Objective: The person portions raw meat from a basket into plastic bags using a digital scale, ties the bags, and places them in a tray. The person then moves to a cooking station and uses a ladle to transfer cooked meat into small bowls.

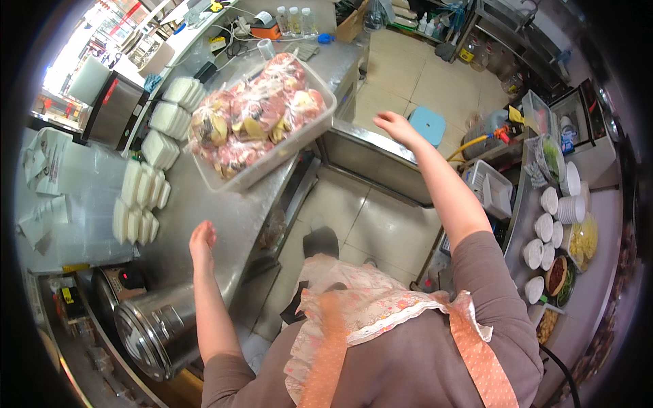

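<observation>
A clear plastic tub (257, 173) on the steel counter holds several knotted clear bags of raw meat pieces (257, 109) with yellowish slices among them. My left hand (203, 239) is empty, its fingers loosely bent, over the counter (224, 217) just in front of the tub. Out to the right, my right hand (395, 127) has its fingers extended and holds nothing. It appears above or beside the top edge of a steel door-like panel (375, 143); contact cannot be made out.
Stacks of white foam boxes (164, 120) line the counter's back. A lidded steel pot (153, 324) stands at left. A blue stool (427, 126) sits on the tiled floor (387, 219) beyond the panel. White bowls (545, 227) and food containers fill the right-hand counter.
</observation>
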Demonstrator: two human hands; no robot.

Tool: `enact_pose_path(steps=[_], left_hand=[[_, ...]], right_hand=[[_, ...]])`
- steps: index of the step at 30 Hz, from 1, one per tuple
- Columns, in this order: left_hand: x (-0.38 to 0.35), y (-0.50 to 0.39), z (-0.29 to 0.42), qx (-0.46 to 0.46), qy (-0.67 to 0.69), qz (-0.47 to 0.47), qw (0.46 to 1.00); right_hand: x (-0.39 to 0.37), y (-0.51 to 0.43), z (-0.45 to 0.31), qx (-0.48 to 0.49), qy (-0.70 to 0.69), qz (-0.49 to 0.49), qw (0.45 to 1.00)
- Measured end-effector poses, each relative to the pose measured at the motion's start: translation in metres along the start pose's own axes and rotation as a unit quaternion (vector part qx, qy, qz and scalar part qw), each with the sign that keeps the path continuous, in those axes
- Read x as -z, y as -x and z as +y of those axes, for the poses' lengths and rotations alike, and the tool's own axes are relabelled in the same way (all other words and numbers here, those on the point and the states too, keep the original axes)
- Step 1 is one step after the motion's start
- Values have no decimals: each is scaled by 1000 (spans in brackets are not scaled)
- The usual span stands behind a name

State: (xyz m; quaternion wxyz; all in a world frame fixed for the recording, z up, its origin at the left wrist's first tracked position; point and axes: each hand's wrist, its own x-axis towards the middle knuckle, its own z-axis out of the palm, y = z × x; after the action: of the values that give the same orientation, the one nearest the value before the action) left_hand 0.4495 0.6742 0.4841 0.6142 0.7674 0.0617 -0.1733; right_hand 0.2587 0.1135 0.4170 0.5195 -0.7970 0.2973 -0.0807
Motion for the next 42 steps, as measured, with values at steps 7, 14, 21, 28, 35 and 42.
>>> enact_pose_path(steps=[7, 14, 21, 28, 35, 42], left_hand=[[-48, -180, 60, 61, 65, -84, 992], [-84, -211, 58, 75, 122, -27, 989], [-95, -181, 58, -34, 185, -136, 973], [-137, -47, 8, 53, 152, -203, 966], [-198, 47, -72, 179, 136, -284, 932], [-239, 28, -152, 223, 41, -318, 920]], right_hand=[[-87, -165, -128, -84, -44, 3, 996], [-95, -166, -114, -42, 6, -2, 999], [-78, -50, -85, -105, 73, 83, 988], [-19, 111, -2, -196, -69, 145, 967], [49, 255, 47, -241, -167, 218, 931], [0, 303, 114, -300, -167, 291, 893]])
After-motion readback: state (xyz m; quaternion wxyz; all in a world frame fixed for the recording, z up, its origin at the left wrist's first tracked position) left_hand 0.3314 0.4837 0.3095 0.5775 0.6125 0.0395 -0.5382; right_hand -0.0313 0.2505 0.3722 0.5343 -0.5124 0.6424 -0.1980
